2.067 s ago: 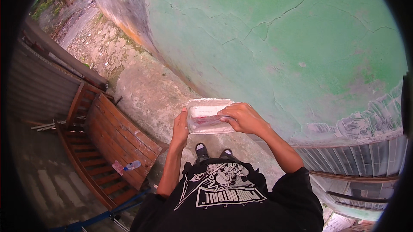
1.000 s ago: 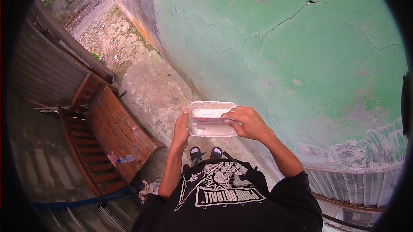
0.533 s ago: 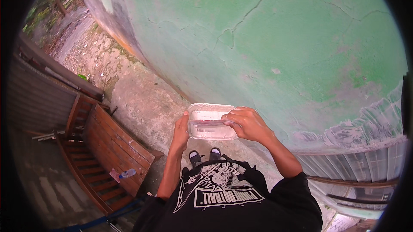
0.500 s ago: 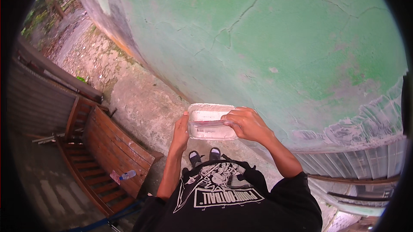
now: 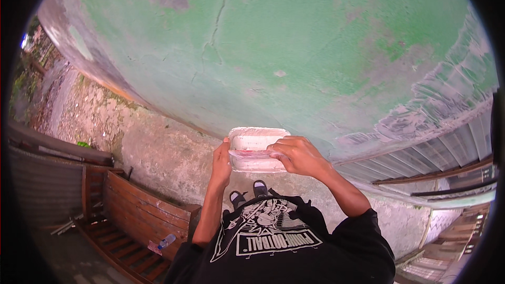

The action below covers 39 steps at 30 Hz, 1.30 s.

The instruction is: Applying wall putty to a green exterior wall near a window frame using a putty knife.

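Note:
In front of my body I hold a white rectangular plastic tub (image 5: 259,133), its inside coated with white paste. My left hand (image 5: 222,162) grips its left side, with the fingers partly hidden behind the wall of the tub. A flat, wide scraper (image 5: 248,154) lies across the tub's opening. Its near end is pinched in my right hand (image 5: 301,155), which is over the tub's right side. White paste also shows on the fingers of the right hand.
A green wall (image 5: 294,42) with a crack rises ahead; whitish smears (image 5: 421,107) cover its lower right part. Corrugated sheets (image 5: 405,163) stand at right. A wooden bench (image 5: 144,207) with a plastic bottle (image 5: 167,241) is at left, beside the concrete path (image 5: 152,152).
My view has turned to the right, so the wall's crack and the bench have shifted. Both hands keep their hold on the tub and scraper, and the scraper's angle has changed slightly.

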Tool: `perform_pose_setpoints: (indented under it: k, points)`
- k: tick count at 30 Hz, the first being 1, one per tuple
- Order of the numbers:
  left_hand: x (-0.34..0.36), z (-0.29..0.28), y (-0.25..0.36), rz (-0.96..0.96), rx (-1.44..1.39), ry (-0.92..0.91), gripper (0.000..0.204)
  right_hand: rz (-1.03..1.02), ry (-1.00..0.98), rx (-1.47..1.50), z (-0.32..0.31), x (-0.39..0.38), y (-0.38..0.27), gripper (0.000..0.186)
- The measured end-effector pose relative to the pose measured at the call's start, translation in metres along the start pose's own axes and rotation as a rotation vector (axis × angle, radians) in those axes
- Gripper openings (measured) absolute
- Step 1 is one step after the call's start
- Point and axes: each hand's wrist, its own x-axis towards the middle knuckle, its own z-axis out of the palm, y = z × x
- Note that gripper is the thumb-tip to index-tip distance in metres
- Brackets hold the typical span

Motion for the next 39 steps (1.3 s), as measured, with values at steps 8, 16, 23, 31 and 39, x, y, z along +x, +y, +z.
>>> perform_pose_setpoints:
  k: [8,16,23,31,39]
  points:
    - [0.001,0.032,-0.001,-0.008,-0.016,-0.024,0.048,0.078,0.015,0.102,-0.021,-0.023,0.007,0.017]
    - [0.001,0.051,0.0,-0.05,-0.086,-0.073,0.05,0.068,-0.031,0.076,-0.028,-0.036,0.015,0.017]
    - [-0.004,0.07,-0.002,-0.044,-0.049,-0.093,0.05,0.105,0.054,0.013,-0.036,-0.051,0.019,0.018]
    - [-0.006,0.082,-0.018,-0.071,-0.045,-0.093,0.049,0.082,0.046,-0.025,-0.03,-0.07,0.025,0.017]
    - [-0.013,0.074,-0.017,-0.017,-0.037,-0.087,0.049,0.074,0.114,0.022,-0.038,-0.061,0.025,0.017]
